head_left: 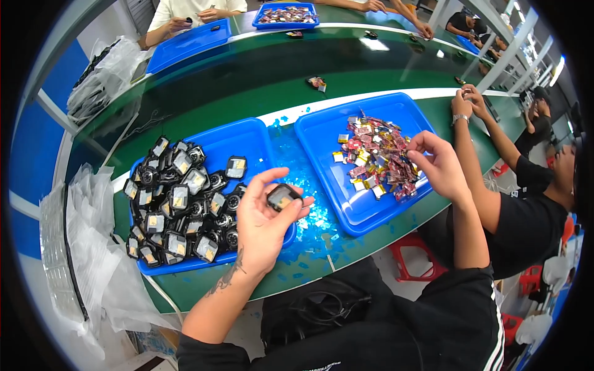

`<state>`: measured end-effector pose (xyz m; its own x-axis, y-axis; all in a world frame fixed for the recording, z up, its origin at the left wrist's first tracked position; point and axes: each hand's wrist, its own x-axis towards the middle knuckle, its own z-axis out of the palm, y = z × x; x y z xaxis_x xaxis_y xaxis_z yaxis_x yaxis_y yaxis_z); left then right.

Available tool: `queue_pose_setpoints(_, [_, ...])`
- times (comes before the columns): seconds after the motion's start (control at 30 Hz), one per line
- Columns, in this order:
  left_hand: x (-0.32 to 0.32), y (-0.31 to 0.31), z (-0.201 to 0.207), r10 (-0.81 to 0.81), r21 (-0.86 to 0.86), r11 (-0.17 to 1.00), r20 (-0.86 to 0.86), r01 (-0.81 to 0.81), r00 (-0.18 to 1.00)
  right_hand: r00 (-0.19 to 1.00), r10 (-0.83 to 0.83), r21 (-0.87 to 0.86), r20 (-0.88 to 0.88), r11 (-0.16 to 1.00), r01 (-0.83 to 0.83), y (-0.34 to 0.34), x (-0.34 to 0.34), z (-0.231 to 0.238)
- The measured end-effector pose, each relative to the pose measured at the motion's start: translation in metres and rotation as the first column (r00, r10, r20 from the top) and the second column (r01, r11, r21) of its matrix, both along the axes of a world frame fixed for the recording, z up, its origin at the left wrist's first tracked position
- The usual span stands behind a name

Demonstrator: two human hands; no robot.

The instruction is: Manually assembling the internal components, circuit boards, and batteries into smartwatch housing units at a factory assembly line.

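My left hand (255, 230) is closed around a black square watch case (283, 196), held between thumb and fingers with a grey and yellowish inside facing up. It hovers over the gap between two blue trays. My right hand (440, 166) is above the right side of the right blue tray (356, 213), thumb and forefinger pinched at the edge of a heap of small parts (380, 151). These are reddish flat pieces with silver and yellow bits. Whatever lies in that pinch is too small to make out. Similar black watch cases (179, 198) are piled in the left blue tray (250, 137).
Bits of blue film (314, 217) litter the green table between the trays. Beyond runs a green conveyor belt (260, 93) carrying small parts (317, 83). A co-worker's hands (467, 102) are at right; others work across. Clear plastic bags (93, 229) hang at left.
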<state>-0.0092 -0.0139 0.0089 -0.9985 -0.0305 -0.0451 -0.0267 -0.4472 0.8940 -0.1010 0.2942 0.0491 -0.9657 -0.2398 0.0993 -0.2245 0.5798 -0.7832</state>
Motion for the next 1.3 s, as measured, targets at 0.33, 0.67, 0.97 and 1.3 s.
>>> queue_pose_setpoints(0.33, [-0.004,-0.009,0.001,0.127,-0.069,0.989,-0.005,-0.127,0.992,0.991,0.061,-0.05,-0.121,0.996,-0.067,-0.008,0.002,0.0])
queue_pose_setpoints(0.67, [-0.006,-0.01,0.0,-0.011,0.241,0.97,0.174,-0.032,0.985,0.885,-0.117,0.127,-0.451,0.973,0.194,-0.008,-0.003,-0.033])
queue_pose_setpoints(0.97, [-0.006,-0.01,-0.003,0.011,0.142,0.989,0.133,-0.03,0.991,0.976,0.025,0.323,-0.217,0.945,0.048,-0.015,0.021,-0.028])
queue_pose_setpoints(1.3, [-0.001,-0.007,0.006,-0.101,0.039,0.994,0.102,0.098,0.99,0.91,0.093,0.175,-0.405,0.984,-0.023,-0.033,0.019,-0.01])
